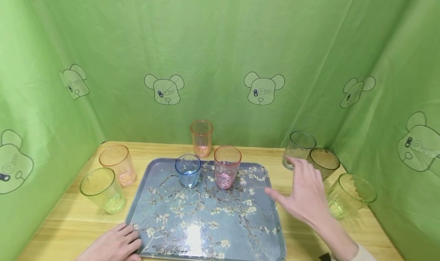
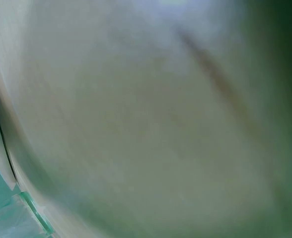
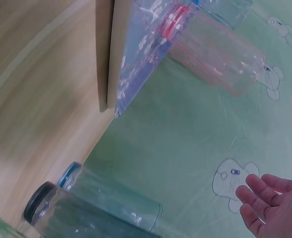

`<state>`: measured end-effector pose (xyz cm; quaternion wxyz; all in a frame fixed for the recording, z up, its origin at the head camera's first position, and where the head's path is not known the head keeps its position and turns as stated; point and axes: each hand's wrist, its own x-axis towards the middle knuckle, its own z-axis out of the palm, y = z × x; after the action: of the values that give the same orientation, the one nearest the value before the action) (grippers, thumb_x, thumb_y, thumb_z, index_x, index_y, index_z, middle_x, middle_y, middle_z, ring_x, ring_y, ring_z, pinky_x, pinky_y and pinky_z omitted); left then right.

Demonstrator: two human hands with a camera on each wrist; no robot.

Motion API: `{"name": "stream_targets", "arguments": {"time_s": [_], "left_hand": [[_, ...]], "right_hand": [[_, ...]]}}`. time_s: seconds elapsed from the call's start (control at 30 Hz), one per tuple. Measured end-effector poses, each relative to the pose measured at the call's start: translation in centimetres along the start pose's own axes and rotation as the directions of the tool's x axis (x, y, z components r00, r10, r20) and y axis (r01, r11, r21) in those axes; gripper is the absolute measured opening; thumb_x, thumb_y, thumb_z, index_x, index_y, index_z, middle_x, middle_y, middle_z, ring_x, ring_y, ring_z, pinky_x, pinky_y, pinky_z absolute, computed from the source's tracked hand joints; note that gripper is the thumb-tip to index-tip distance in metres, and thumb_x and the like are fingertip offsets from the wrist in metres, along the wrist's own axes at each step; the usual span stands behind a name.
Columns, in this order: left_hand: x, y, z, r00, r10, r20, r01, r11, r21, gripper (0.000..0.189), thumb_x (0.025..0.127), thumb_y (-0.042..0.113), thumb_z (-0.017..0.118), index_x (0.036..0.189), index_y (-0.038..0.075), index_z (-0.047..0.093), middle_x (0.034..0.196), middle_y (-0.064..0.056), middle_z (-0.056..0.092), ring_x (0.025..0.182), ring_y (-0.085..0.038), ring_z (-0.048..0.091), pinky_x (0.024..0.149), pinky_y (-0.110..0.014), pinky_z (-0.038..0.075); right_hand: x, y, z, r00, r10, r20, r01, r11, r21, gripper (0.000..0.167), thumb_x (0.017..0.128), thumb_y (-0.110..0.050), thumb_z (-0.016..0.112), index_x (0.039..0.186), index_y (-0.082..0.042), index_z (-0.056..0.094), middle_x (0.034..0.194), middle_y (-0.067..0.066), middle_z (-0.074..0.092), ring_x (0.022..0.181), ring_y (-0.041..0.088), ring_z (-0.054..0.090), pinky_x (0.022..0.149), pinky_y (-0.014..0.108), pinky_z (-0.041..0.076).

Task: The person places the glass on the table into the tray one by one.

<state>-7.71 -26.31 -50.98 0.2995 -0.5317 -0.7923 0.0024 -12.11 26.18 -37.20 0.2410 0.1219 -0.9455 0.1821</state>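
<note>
My right hand (image 1: 306,192) hovers beyond the tray's right edge, thumb spread away from the fingers, holding nothing. Closest to it are a clear glass with a dark rim (image 1: 299,150), a brownish-grey glass (image 1: 323,163) and a yellow-green glass (image 1: 350,196). The right wrist view also shows the right hand (image 3: 270,203) with its fingers loosely bent. At the lower left corner of the blue floral tray (image 1: 206,222), my left hand (image 1: 115,243) rests with its fingertips at the rim. On the tray stand a blue glass (image 1: 188,173) and a pink glass (image 1: 227,169).
Behind the tray is an orange-pink glass (image 1: 202,138). To its left stand another orange-rimmed glass (image 1: 118,163) and a green-yellow glass (image 1: 104,192). A green curtain (image 1: 213,43) with bear faces encloses the wooden table (image 1: 62,215). The left wrist view is mostly blurred.
</note>
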Motion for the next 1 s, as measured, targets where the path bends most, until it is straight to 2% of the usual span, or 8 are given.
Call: {"name": "stream_targets", "arguments": {"time_s": [0.17, 0.4, 0.63, 0.77, 1.0], "left_hand": [[-0.1, 0.0, 0.0, 1.0, 0.003, -0.007, -0.002, 1.0, 0.009, 0.044, 0.113, 0.051, 0.037, 0.079, 0.026, 0.049, 0.08, 0.012, 0.05, 0.074, -0.009, 0.043, 0.071, -0.022, 0.03], [0.0, 0.1, 0.1, 1.0, -0.001, 0.004, 0.001, 1.0, 0.006, 0.043, 0.113, 0.051, 0.037, 0.08, 0.026, 0.05, 0.081, 0.012, 0.051, 0.074, -0.008, 0.044, 0.071, -0.022, 0.03], [-0.1, 0.1, 0.0, 1.0, -0.007, 0.005, 0.007, 1.0, 0.0, 0.043, 0.113, 0.051, 0.038, 0.079, 0.027, 0.048, 0.079, 0.013, 0.049, 0.073, -0.007, 0.042, 0.071, -0.021, 0.028], [-0.1, 0.1, 0.0, 1.0, -0.011, 0.005, 0.011, 1.0, -0.003, 0.043, 0.113, 0.05, 0.038, 0.078, 0.027, 0.048, 0.079, 0.013, 0.049, 0.074, -0.007, 0.041, 0.071, -0.021, 0.028], [-0.2, 0.2, 0.1, 1.0, -0.023, 0.009, 0.023, 1.0, -0.017, 0.04, 0.111, 0.052, 0.043, 0.079, 0.027, 0.048, 0.081, 0.013, 0.049, 0.074, -0.007, 0.041, 0.071, -0.021, 0.029]], "right_hand": [[-0.5, 0.6, -0.9, 0.999, 0.02, -0.034, -0.02, 1.0, 0.002, 0.112, 0.075, -0.066, 0.081, 0.149, 0.008, 0.041, 0.139, 0.03, 0.055, 0.123, 0.045, 0.053, 0.109, 0.07, 0.035], [-1.6, 1.5, -2.4, 0.996, 0.079, -0.038, -0.08, 0.997, -0.007, 0.111, 0.075, -0.054, 0.086, 0.152, 0.009, 0.038, 0.147, 0.035, 0.049, 0.133, 0.052, 0.046, 0.112, 0.076, 0.03], [-2.8, 3.1, -3.7, 0.991, 0.107, -0.079, -0.111, 0.993, -0.045, 0.114, 0.07, -0.055, 0.088, 0.154, 0.005, 0.039, 0.142, 0.035, 0.051, 0.127, 0.052, 0.047, 0.103, 0.072, 0.033], [-3.5, 3.8, -4.4, 0.987, 0.134, -0.085, -0.139, 0.988, -0.062, 0.113, 0.07, -0.054, 0.089, 0.153, 0.006, 0.04, 0.138, 0.036, 0.052, 0.125, 0.053, 0.047, 0.103, 0.071, 0.032], [-4.9, 5.3, -5.6, 0.975, 0.21, -0.077, -0.217, 0.972, -0.093, 0.108, 0.08, -0.054, 0.083, 0.153, 0.01, 0.036, 0.139, 0.041, 0.05, 0.125, 0.058, 0.045, 0.101, 0.076, 0.031]]}}
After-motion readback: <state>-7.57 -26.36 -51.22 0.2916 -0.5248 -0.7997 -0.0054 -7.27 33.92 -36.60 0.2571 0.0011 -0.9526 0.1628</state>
